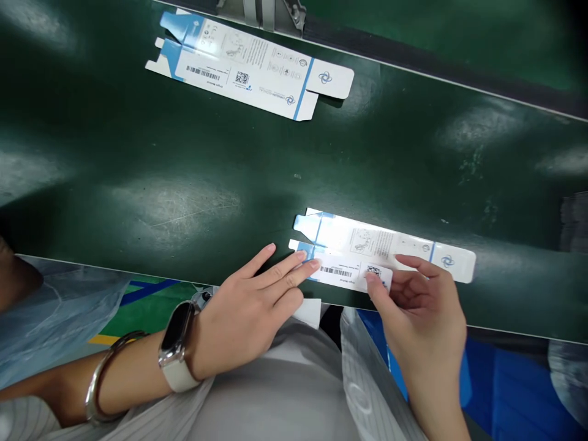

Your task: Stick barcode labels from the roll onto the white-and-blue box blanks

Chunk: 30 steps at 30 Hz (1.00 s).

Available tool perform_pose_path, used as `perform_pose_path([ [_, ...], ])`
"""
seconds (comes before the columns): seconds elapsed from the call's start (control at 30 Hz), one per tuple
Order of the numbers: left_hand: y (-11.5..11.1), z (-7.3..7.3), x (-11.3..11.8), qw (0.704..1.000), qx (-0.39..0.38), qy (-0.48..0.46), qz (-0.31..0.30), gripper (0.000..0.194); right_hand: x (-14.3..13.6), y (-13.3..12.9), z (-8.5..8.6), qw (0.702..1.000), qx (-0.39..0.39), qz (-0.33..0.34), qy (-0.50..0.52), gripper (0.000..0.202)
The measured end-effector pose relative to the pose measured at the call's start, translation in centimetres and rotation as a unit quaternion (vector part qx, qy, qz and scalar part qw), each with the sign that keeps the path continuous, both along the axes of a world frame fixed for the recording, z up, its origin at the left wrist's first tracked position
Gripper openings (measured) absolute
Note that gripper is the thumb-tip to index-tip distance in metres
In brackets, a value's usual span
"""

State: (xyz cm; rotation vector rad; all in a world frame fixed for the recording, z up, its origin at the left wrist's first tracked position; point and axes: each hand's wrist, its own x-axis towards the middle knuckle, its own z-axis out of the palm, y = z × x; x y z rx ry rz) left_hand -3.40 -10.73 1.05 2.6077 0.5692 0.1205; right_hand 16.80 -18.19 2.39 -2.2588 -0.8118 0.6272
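wristband [173,358], black screen [179,326], pale strap [181,375] | silver bangle [93,387] | grey pinstriped sleeve [30,419] | grey top [275,398]

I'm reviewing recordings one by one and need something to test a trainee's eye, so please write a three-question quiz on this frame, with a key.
1. True or false: no hand touches the far flattened carton.
2. What is the right hand holding between thumb and fingers?
3. Which end of the near flattened carton, as pictured, are the left hand's fingers at: (a) its left end, (b) its right end?

Key:
1. True.
2. One end of the barcode label.
3. (a).
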Motion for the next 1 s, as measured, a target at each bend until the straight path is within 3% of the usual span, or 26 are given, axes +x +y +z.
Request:
perform_pose_path([
  [0.1,-0.1,0.0,0.0,1.0,-0.001,-0.004,0.006,0.024,1.3,-0.3,0.2,0.998,-0.04,0.026,-0.047,0.058],
  [0.17,-0.2,-0.1,-0.1,1.0,-0.003,-0.006,0.009,0.023,1.8,-0.5,0.9,0.987,-0.074,0.03,-0.137,0.069],
  [0.27,-0.2,-0.3,-0.2,1.0,0.0,-0.003,0.004,0.022,0.5,-0.7,1.6,0.961,-0.018,0.069,-0.269,0.069],
  [0.33,-0.1,-0.5,-0.2,1.0,0.007,-0.013,-0.004,0.019,-1.5,-0.5,1.4,0.934,0.057,0.239,-0.259,0.071],
  [0.4,0.1,-0.6,-0.3,0.999,0.011,-0.028,-0.013,0.016,-3.2,-0.2,0.4,0.869,0.074,0.446,-0.2,0.077],
  [0.47,0.2,-0.7,-0.3,0.999,0.014,-0.03,-0.014,0.017,-3.5,-0.1,-0.9,0.83,0.033,0.525,-0.186,0.08],
  [0.63,0.3,-0.6,-0.3,0.999,0.018,-0.024,-0.015,0.023,0.7,-2.4,-2.8,0.881,-0.065,0.371,-0.287,0.064],
  [0.8,0.0,-0.7,-0.2,0.999,0.007,-0.043,0.003,0.021,2.5,-3.8,-3.1,0.891,-0.042,0.316,-0.323,0.061],
  [0.87,0.1,-0.6,-0.2,0.998,-0.002,-0.056,0.01,0.021,2.1,-3.9,-3.6,0.878,-0.015,0.331,-0.345,0.065],
  [1.0,0.4,-0.2,-0.5,0.994,-0.03,-0.106,0.022,0.024,2.0,-4.3,-4.9,0.817,0.031,0.404,-0.41,0.074],
])
